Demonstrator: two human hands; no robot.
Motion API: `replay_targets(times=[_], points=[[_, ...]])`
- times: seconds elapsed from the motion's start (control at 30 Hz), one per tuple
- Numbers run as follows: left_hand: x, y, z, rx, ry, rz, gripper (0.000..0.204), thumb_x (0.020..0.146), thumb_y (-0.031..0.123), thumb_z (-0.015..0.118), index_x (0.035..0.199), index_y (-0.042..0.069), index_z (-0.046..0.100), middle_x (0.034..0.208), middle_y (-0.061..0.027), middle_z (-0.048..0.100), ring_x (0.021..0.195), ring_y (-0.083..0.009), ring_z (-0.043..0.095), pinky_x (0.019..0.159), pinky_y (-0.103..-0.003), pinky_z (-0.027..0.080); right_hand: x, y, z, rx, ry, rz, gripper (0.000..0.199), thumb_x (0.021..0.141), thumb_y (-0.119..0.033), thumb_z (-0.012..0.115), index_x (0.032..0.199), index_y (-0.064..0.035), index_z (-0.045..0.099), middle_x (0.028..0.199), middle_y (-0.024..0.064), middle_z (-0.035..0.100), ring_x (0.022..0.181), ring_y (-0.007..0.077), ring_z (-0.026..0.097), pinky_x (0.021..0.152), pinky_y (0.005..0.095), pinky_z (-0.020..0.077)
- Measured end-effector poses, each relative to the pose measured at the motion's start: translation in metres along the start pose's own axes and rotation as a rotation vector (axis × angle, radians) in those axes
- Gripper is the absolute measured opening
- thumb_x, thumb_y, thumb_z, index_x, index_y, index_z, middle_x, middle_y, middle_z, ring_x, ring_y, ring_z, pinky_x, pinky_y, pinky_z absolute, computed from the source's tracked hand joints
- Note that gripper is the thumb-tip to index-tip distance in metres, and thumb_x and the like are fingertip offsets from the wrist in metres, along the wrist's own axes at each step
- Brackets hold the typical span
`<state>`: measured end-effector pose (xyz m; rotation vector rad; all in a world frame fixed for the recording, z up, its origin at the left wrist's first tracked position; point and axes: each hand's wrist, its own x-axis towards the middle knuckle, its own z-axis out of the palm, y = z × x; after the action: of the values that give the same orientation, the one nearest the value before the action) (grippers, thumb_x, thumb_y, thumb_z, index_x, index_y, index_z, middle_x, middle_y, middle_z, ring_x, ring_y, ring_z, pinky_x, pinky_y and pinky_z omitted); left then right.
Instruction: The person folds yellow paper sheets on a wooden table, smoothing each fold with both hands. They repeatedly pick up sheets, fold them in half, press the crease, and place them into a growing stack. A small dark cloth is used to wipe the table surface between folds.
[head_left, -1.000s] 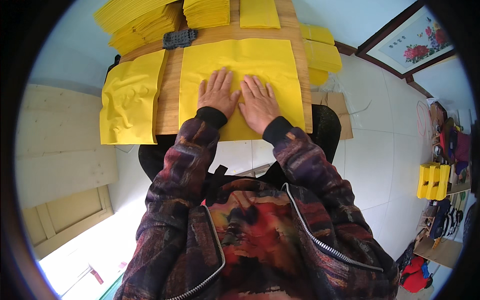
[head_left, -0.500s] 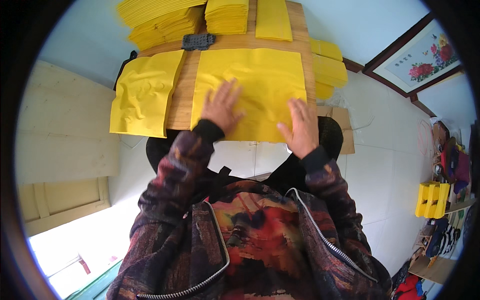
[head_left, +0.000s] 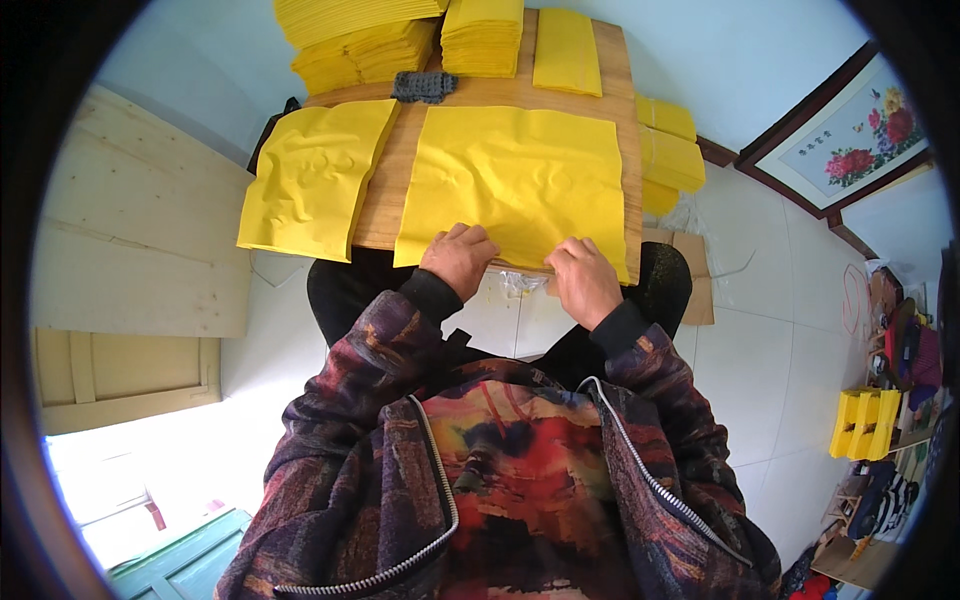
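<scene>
Gripping the near edge of a yellow sheet [head_left: 520, 165] with the left hand [head_left: 460, 260] and the right hand [head_left: 587, 283], both narrow, fingers curled in on the edge, with a short gap between. Spreading away from both hands over a wooden table [head_left: 387, 200], roughly rectangular, paper-like, with shallow dents and rounded bumps. Showing, to the left of the left hand and just beside the sheet, a crumpled yellow piece [head_left: 315, 170], overhanging the near table edge. Beyond the left hand, past the sheet's far edge, a grey knitted item [head_left: 424, 87], small and bumpy. Crowding the table's far end, beyond both hands: a broad yellow stack [head_left: 365, 55] with many thin layers, a narrower yellow stack [head_left: 482, 38] and, at right, a flat yellow bundle [head_left: 568, 52]. Beyond the right hand and to its right, past the table's side: yellow bundles [head_left: 670, 155] near crinkled clear plastic [head_left: 682, 215], with flat brown cardboard [head_left: 697, 285] nearer. Farther right, a dark-framed flower picture [head_left: 850, 135]. Well left of the left hand, a pale wooden panel [head_left: 140, 215], broad and flat.
</scene>
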<state>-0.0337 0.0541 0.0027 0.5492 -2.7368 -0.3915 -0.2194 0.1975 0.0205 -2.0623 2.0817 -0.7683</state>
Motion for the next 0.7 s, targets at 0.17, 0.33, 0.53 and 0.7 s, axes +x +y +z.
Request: replay_targets(times=[0.17, 0.33, 0.53, 0.7], points=[[0.021, 0.001, -0.015, 0.148, -0.248, -0.153, 0.016, 0.080, 0.015, 0.060, 0.095, 0.013, 0.064, 0.093, -0.0056, 0.062, 0.095, -0.0266, 0.056, 0.079, -0.041, 0.042, 0.028, 0.009, -0.007, -0.029, -0.318, 0.215, 0.018, 0.080, -0.010, 0.053, 0.091, -0.0016, 0.065, 0.091, 0.0179, 0.064, 0.089, 0.0366, 0.060, 0.077, 0.0443, 0.0471], [0.034, 0.024, -0.011, 0.282, -0.167, -0.023, 0.036, 0.078, 0.028, 0.067, 0.106, 0.010, 0.054, 0.099, -0.0091, 0.059, 0.100, -0.0279, 0.054, 0.084, -0.042, 0.042, 0.058, 0.030, -0.008, 0.182, -0.467, 0.309, 0.025, 0.083, -0.016, 0.050, 0.095, -0.0024, 0.066, 0.095, 0.0209, 0.066, 0.092, 0.0376, 0.062, 0.078, 0.0440, 0.0489], [0.045, 0.017, -0.004, 0.078, -0.357, -0.063, 0.047, 0.075, 0.044, 0.071, 0.099, 0.008, 0.053, 0.094, -0.0135, 0.061, 0.093, -0.0337, 0.060, 0.077, -0.045, 0.047, 0.066, 0.042, -0.012, 0.222, -0.613, 0.289, 0.021, 0.082, -0.014, 0.051, 0.093, -0.0040, 0.065, 0.094, 0.0209, 0.066, 0.090, 0.0374, 0.062, 0.076, 0.0434, 0.0480], [0.051, 0.005, -0.004, 0.061, -0.476, -0.065, 0.045, 0.078, 0.048, 0.067, 0.100, 0.011, 0.057, 0.088, -0.0141, 0.066, 0.084, -0.0343, 0.064, 0.072, -0.044, 0.049, 0.043, 0.017, -0.002, 0.058, -0.036, 0.020, 0.020, 0.085, -0.023, 0.060, 0.093, -0.0056, 0.055, 0.088, 0.0163, 0.060, 0.084, 0.0362, 0.059, 0.072, 0.0463, 0.0466]])
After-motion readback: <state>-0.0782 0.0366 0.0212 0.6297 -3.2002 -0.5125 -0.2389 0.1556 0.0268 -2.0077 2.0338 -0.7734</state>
